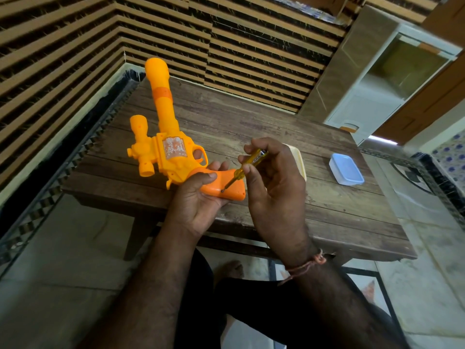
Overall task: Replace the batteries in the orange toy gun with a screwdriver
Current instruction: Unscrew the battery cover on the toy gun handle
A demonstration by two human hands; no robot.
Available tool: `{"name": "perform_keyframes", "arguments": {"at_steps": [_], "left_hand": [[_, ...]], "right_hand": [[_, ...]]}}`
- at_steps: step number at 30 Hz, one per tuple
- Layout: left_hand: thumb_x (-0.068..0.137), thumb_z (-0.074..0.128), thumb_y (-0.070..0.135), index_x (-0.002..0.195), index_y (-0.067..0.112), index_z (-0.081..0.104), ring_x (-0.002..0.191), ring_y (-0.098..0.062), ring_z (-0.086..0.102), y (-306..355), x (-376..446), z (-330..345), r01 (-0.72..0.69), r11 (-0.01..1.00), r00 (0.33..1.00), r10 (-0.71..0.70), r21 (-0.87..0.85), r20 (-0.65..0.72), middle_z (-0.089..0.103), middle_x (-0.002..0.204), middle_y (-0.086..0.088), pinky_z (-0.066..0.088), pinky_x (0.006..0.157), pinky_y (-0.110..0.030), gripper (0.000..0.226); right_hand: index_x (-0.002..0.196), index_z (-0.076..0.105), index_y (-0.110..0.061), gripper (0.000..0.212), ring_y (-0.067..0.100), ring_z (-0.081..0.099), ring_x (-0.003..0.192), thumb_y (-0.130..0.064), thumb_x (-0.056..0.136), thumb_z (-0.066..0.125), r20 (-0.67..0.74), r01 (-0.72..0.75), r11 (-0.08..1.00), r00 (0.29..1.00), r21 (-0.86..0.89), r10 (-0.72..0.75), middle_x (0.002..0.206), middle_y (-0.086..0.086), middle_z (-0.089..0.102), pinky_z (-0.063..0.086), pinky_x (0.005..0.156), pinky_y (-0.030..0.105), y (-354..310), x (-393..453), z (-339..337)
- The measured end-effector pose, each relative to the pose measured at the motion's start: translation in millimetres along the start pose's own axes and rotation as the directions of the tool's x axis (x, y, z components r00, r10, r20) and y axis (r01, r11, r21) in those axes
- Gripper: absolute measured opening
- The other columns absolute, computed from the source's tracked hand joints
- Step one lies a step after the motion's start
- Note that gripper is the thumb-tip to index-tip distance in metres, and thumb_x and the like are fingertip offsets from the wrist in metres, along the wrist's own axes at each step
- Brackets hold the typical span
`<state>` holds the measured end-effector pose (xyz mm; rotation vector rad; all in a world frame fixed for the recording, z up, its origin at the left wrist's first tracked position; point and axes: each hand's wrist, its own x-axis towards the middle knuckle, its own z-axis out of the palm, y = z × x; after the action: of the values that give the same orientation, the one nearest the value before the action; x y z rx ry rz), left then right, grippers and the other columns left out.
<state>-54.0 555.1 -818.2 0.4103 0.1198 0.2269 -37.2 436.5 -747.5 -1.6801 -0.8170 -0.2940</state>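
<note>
Gun (166,152): held above the near edge of the surface (251,127), barrel pointing away, grip toward the person. The left hand (198,197) cradles the grip from below, its fingers curled round it and the thumb lying across the top.

Screwdriver (247,167): yellow see-through handle, pinched between thumb and fingers of the right hand (274,192). The tip sits in a small dark screw hole on the darker orange grip panel.

Progress, as judged: early stage. The grip panel is in place and appears closed; no batteries, old or new, can be seen. Whether the screw is loose cannot be told. Left to do: free the screw, lift the cover, swap the cells, refit and tighten.

Surroundings: a blue-lidded box (346,171) lies on the surface to the right, well apart. A cream tray (300,159) sits mostly hidden behind the right hand.
</note>
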Motion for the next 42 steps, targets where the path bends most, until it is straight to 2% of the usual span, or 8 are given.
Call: {"name": "perform_keyframes", "arguments": {"at_steps": [4, 8, 21, 25, 29, 32, 36, 42], "left_hand": [[0.077, 0.053, 0.001, 0.106, 0.029, 0.057, 0.114, -0.026, 0.060, 1, 2, -5, -0.019, 1.000, 0.999, 0.019, 0.007, 0.028, 0.069, 0.093, 0.002, 0.051, 0.082, -0.058, 0.041], [0.077, 0.055, 0.001, 0.116, 0.031, 0.051, 0.117, -0.027, 0.059, 0, 4, -7, -0.025, 1.000, 1.000, 0.025, 0.000, 0.019, 0.068, 0.094, 0.002, 0.050, 0.086, -0.063, 0.049], [0.077, 0.051, 0.004, 0.113, 0.032, 0.051, 0.093, -0.019, 0.071, 2, 3, -5, -0.038, 0.999, 0.997, 0.038, 0.011, 0.066, 0.072, 0.088, 0.003, 0.049, 0.086, -0.057, 0.046], [0.077, 0.052, 0.003, 0.118, 0.031, 0.051, 0.099, -0.021, 0.069, 2, 3, -4, -0.038, 0.999, 0.999, 0.038, -0.003, 0.032, 0.073, 0.090, 0.002, 0.050, 0.086, -0.059, 0.050], [0.089, 0.044, -0.003, 0.105, 0.027, 0.062, 0.097, -0.019, 0.068, 2, 1, 1, -0.016, 1.000, 1.000, 0.016, -0.011, 0.007, 0.073, 0.085, 0.001, 0.047, 0.088, -0.058, 0.039], [0.092, 0.039, -0.003, 0.081, 0.028, 0.079, 0.097, -0.018, 0.066, 1, 0, 3, 0.011, 1.000, 1.000, -0.011, -0.013, -0.008, 0.072, 0.081, 0.002, 0.040, 0.097, -0.059, 0.051], [0.076, 0.053, 0.002, 0.118, 0.030, 0.054, 0.103, -0.019, 0.067, 2, 4, -4, -0.012, 0.999, 1.000, 0.012, -0.031, -0.008, 0.073, 0.090, 0.002, 0.046, 0.091, -0.059, 0.050], [0.075, 0.052, 0.004, 0.109, 0.030, 0.055, 0.101, -0.018, 0.067, 2, 2, -2, -0.017, 1.000, 1.000, 0.018, -0.021, 0.003, 0.073, 0.088, 0.004, 0.045, 0.091, -0.058, 0.043]], "right_hand": [[0.114, 0.059, -0.010, 0.027, 0.021, 0.062, 0.095, 0.000, 0.089, 0.064, 0.001, 0.034, 0.994, 0.999, -0.103, -0.034, 0.107, 0.002, 0.061, 0.056, 0.079, 0.040, 1, 1, -1], [0.103, 0.060, -0.016, 0.026, 0.018, 0.060, 0.084, -0.002, 0.084, 0.071, -0.146, 0.007, 0.992, 0.989, -0.124, -0.025, 0.096, -0.006, 0.059, 0.054, 0.069, 0.039, 2, 4, 1], [0.099, 0.061, -0.006, 0.025, 0.019, 0.058, 0.070, -0.018, 0.083, 0.076, -0.306, 0.045, 0.968, 0.944, -0.245, -0.122, 0.083, 0.003, 0.057, 0.053, 0.060, 0.041, 2, -14, 9], [0.098, 0.060, -0.006, 0.025, 0.017, 0.057, 0.069, -0.021, 0.084, 0.075, -0.317, 0.057, 0.967, 0.939, -0.248, -0.136, 0.082, 0.002, 0.056, 0.053, 0.060, 0.039, -1, -14, 8], [0.096, 0.060, -0.008, 0.024, 0.013, 0.057, 0.069, -0.014, 0.082, 0.078, -0.342, 0.049, 0.966, 0.930, -0.253, -0.136, 0.081, -0.001, 0.054, 0.053, 0.060, 0.035, -2, -13, 5], [0.097, 0.058, -0.012, 0.026, 0.015, 0.058, 0.068, -0.013, 0.081, 0.079, -0.351, 0.031, 0.975, 0.930, -0.220, -0.109, 0.081, 0.001, 0.056, 0.054, 0.060, 0.037, 0, -14, 5], [0.094, 0.060, -0.006, 0.025, 0.009, 0.055, 0.069, -0.021, 0.083, 0.076, -0.347, 0.029, 0.974, 0.932, -0.223, -0.107, 0.082, -0.003, 0.054, 0.053, 0.060, 0.037, 0, -15, 7], [0.095, 0.060, -0.005, 0.025, 0.015, 0.057, 0.069, -0.022, 0.084, 0.074, -0.315, 0.044, 0.973, 0.942, -0.228, -0.116, 0.083, 0.000, 0.056, 0.053, 0.060, 0.039, 0, -16, 7]]}}
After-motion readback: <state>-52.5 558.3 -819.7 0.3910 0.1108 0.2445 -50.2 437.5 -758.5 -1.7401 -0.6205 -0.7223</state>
